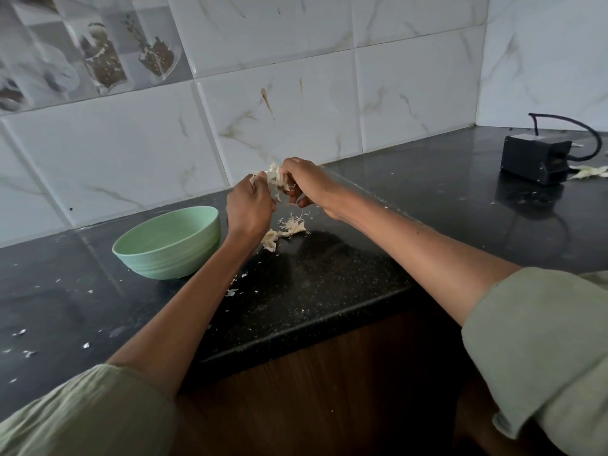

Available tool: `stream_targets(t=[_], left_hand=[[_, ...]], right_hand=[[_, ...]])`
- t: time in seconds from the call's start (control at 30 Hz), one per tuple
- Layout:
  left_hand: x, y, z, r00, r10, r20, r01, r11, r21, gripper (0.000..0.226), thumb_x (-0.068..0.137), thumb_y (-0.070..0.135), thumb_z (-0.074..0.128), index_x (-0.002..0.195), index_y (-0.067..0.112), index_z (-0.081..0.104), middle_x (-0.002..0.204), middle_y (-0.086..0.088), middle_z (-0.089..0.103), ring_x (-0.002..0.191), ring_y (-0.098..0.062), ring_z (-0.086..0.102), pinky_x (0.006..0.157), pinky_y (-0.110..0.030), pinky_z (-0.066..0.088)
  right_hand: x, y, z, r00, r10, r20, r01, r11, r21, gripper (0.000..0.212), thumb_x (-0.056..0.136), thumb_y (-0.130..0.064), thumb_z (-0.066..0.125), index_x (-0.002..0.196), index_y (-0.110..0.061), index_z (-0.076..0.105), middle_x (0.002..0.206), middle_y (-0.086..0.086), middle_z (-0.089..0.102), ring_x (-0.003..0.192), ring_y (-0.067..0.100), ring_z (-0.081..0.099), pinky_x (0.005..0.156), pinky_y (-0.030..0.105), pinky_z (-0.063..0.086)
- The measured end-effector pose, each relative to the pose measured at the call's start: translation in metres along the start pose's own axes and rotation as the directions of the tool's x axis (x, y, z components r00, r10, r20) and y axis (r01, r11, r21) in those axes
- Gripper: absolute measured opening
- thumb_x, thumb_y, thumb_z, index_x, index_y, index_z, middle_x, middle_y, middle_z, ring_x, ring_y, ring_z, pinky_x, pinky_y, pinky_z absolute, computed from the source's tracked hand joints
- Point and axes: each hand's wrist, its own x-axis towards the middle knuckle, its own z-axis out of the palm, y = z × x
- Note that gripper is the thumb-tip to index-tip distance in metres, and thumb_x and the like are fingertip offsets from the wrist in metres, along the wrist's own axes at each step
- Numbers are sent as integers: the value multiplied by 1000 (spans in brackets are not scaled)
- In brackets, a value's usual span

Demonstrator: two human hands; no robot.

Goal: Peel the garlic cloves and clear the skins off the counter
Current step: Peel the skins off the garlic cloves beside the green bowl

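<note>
No brand, label or writing can be read on anything here.

Both hands are raised above the black counter (329, 274), close to the tiled wall (279, 103). The left hand (250, 205) has its fingers curled and pinches a small piece of skin at its top, at about 12 o'clock of the hand. The right hand (304, 181) is also curled, and it holds the garlic (276, 181), with loose pale skin standing out between the two hands. The hands nearly touch each other around the garlic. How much of the clove is already bare I cannot tell, because the fingers cover it.

Under the hands, at 6 o'clock from them, a little heap of skins (286, 230) lies on the counter. Smaller flakes are spread toward the near edge and far to the left.

A green bowl (169, 243) stands at 8 o'clock from the hands, near the left wrist but apart from it. Its inside shows nothing.

At 3 o'clock, well apart, a black box (534, 158) with a cable stands near the corner, and some pale skin (589, 172) lies just beside it.
</note>
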Motion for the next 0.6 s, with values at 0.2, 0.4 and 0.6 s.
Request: stream_targets(t=[0.2, 0.4, 0.6], left_hand=[[-5, 5, -1, 999, 35, 14, -35, 999, 29, 48, 112, 29, 34, 73, 7, 51, 63, -5, 62, 58, -17, 54, 66, -37, 44], [-6, 7, 0, 991, 119, 65, -127, 982, 137, 48, 105, 42, 28, 72, 11, 45, 64, -10, 57, 64, -33, 54, 66, -48, 46], [-6, 7, -8, 997, 67, 34, -71, 988, 137, 46, 104, 33, 34, 68, 7, 48, 61, -11, 59, 62, -34, 59, 68, -49, 53]], right_hand=[[-1, 0, 2, 1000, -8, -26, 8, 1000, -1, 16, 93, -26, 36, 79, -18, 37, 65, -1, 38, 67, 21, 39, 62, 36, 33], [0, -1, -1, 994, 9, -107, -8, 1000, 10, 23, 96, -26, 30, 75, -17, 35, 70, 8, 41, 63, 19, 36, 64, 36, 32], [4, 1, -13, 975, 45, -216, -26, 996, 90, 19, 92, -23, 31, 74, -19, 34, 61, -1, 36, 55, 15, 28, 59, 34, 25]])
